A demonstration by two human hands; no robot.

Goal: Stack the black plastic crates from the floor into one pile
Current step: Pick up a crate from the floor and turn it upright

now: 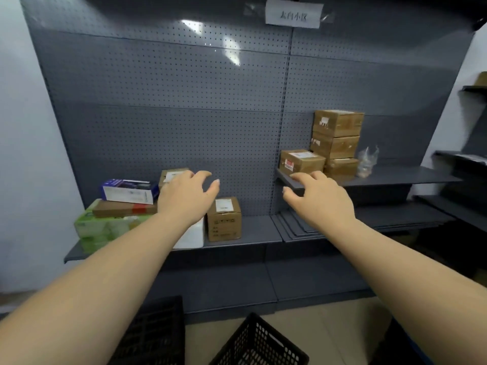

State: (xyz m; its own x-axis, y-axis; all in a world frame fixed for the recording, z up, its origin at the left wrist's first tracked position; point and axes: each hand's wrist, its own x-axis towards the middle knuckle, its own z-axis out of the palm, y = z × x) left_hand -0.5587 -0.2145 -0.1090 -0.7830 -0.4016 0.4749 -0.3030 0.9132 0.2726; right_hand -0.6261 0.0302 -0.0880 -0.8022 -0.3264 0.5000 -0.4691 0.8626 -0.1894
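**Both hands out and empty, crates low on the floor**

Head view: both bare arms stretched forward, palms down, in front of a grey pegboard shelving unit (184, 101). Left hand (185, 197) open, fingers loosely curled and spread, thumb apart, holding nothing. Right hand (320, 198) the same: open, fingers slightly bent, nothing in it. Hands well apart from each other, both in the air and not touching any crate.

Task things sit at the bottom edge of the frame. One black crate (259, 343) with mesh walls is on the tan tiled floor (329, 327), tilted corner-on to the camera, cut off by the frame edge. A second black crate (155, 330) lies just to its left, partly under the left forearm, close to the shelving base; whether the two crates touch cannot be told. Dark shape bottom right, too cut off to identify.

Lower shelf (253, 233), left side: green pack (100, 230) with a flat brown box (123, 208) and a blue and white box (129, 191) stacked on top; a small cardboard box (224, 218) with a white label stands upright beside a white item partly hidden by the left wrist. Another labelled box sits behind the left hand.

Raised shelf (395, 175), right side: cardboard boxes (336, 138) stacked three high against the pegboard, one more box (301, 161) in front on the left, a clear plastic bag (367, 160) on the right. Paper sign (293, 13) taped at the top, text blurred.
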